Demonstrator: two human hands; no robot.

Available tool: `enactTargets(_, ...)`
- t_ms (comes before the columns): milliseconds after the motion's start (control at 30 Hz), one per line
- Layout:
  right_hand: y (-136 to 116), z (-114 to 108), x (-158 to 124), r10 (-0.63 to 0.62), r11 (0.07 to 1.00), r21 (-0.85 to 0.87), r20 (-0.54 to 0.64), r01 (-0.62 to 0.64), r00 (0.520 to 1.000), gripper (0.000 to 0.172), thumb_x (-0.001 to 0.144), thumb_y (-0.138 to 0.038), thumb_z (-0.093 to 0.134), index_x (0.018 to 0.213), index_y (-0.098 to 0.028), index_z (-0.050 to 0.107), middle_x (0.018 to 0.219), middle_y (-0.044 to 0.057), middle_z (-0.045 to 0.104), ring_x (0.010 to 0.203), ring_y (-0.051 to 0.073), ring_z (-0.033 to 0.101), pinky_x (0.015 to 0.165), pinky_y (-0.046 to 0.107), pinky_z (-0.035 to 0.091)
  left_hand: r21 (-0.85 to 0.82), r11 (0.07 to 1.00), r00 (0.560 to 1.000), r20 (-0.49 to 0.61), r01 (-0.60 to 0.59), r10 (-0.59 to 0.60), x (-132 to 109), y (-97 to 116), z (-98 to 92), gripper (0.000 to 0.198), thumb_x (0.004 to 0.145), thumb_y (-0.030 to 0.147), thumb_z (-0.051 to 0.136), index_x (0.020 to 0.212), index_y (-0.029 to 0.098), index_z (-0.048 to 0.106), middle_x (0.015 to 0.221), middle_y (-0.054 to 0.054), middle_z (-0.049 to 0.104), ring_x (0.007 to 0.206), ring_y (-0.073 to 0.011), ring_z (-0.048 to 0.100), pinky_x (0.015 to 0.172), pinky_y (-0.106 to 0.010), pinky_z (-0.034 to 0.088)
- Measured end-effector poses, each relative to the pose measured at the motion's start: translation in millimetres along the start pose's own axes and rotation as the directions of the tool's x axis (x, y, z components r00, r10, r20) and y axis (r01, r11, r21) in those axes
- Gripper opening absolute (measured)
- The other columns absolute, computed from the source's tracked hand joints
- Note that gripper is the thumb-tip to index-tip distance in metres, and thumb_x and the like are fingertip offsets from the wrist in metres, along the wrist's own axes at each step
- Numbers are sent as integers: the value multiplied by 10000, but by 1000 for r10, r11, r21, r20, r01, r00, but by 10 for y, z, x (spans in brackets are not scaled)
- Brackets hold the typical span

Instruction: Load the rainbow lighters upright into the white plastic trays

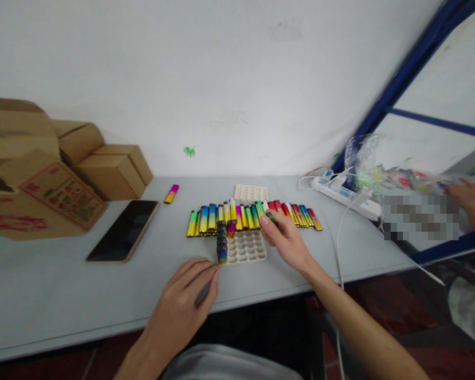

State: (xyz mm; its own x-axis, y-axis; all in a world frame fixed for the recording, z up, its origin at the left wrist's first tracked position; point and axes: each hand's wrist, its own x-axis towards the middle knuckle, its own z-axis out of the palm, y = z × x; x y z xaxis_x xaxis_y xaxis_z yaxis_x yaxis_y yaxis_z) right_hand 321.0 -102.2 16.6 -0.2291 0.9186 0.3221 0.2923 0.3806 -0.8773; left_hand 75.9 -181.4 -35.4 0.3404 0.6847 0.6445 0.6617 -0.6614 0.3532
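Note:
A white tray with round-cornered holes [247,248] lies flat on the table. Black-topped lighters [221,240] stand upright in its left column, and a magenta lighter [231,229] stands beside them at the back. The fingertips and thumb of my left hand [184,295] close together at the tray's front left corner. My right hand [287,237] is closed around a lighter [269,216]; its dark top shows and its body is mostly hidden by the fingers. Just behind the tray lies a row of many-coloured lighters [209,219].
A second white tray [251,193] lies behind the row. One lighter [171,193] rests apart, near a dark tablet [123,230]. Cardboard boxes [114,171] stand left. A power strip [346,198] with white cables lies right. Another person's hand [471,200] shows at far right.

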Motion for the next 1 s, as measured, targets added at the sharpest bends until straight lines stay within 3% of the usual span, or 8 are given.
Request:
enactTargets(233, 42, 30, 11, -4, 990, -142, -109, -12, 994, 383, 982, -412, 510, 662, -225, 413, 592, -50, 348, 565, 125, 358, 558, 286, 255, -11, 1000, 1000, -5, 7, -7, 14, 9, 0, 183, 974, 86, 609, 1113, 169, 696, 1043, -77, 738, 1011, -200, 680, 945, -359, 593)
enactTargets(333, 70, 38, 15, 16, 986, -160, -135, -38, 991, 371, 975, -430, 512, 675, -228, 431, 593, -44, 376, 574, 135, 375, 564, 288, 267, -13, 1000, 1000, -9, 13, -13, 22, 13, -3, 188, 974, 92, 605, 1110, 174, 707, 1037, -74, 745, 1005, -202, 688, 941, -361, 600)
enactTargets(567, 43, 55, -2, 28, 992, -118, -115, -42, 993, 478, 1003, -560, 514, 673, -225, 430, 588, -48, 381, 565, 127, 365, 556, 282, 262, -16, 1000, 1000, -17, 5, -6, 41, 19, -18, 179, 977, 100, 603, 1102, 173, 709, 1036, -75, 749, 1001, -202, 691, 935, -354, 605)
enactTargets(867, 39, 50, 4, -16, 981, -196, -94, -3, 995, 343, 958, -363, 515, 661, -226, 410, 583, -54, 353, 566, 129, 376, 565, 287, 243, -12, 1000, 1000, -3, 8, -9, 16, 7, -5, 177, 983, 101, 603, 1115, 171, 699, 1043, -77, 741, 1005, -198, 683, 939, -365, 600)
enactTargets(1000, 35, 53, -5, -13, 979, -204, -97, -7, 995, 339, 969, -361, 511, 672, -227, 416, 581, -53, 370, 566, 133, 383, 564, 286, 248, -12, 1000, 1000, -9, 7, -7, 12, 13, -9, 179, 978, 90, 604, 1105, 168, 702, 1040, -79, 743, 1007, -202, 684, 943, -373, 599)
